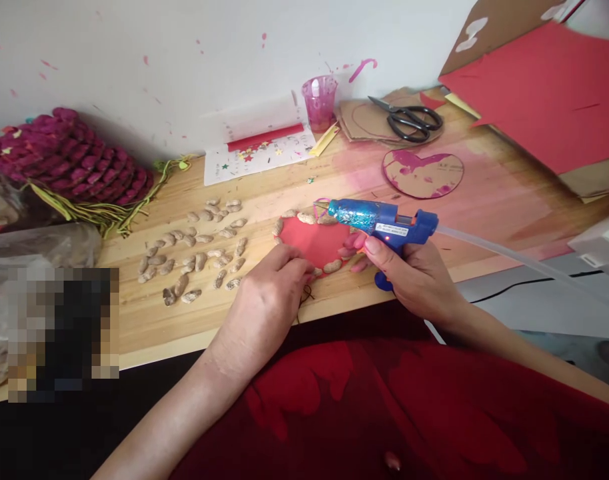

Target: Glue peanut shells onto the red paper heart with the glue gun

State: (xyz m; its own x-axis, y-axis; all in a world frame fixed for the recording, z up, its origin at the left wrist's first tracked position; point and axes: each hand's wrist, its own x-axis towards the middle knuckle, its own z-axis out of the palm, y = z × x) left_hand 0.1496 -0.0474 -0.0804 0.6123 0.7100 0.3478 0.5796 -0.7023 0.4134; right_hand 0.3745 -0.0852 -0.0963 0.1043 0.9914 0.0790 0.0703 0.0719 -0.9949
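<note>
My right hand (409, 267) is wrapped round the handle of a blue glue gun (369, 217) with a glittery front. Its nozzle points left, above the far edge of a red heart-shaped card (307, 243). Whole peanuts (333, 267) line parts of the card's rim. My left hand (279, 280) is closed at the card's near edge, fingertips pinched on a peanut (316, 272) mostly hidden by them. A thin dark cord (307, 293) hangs by those fingertips. Some fingers of my right hand reach the card's right edge behind the gun.
Several loose peanuts (199, 260) lie left. Stacked purple peanut-edged pieces (79, 160) with yellow-green cords stand at the back left. Behind are a paper with star sequins (254, 157), a purple cup (319, 103), scissors (412, 120), a cardboard heart (423, 175) and red sheets (544, 93).
</note>
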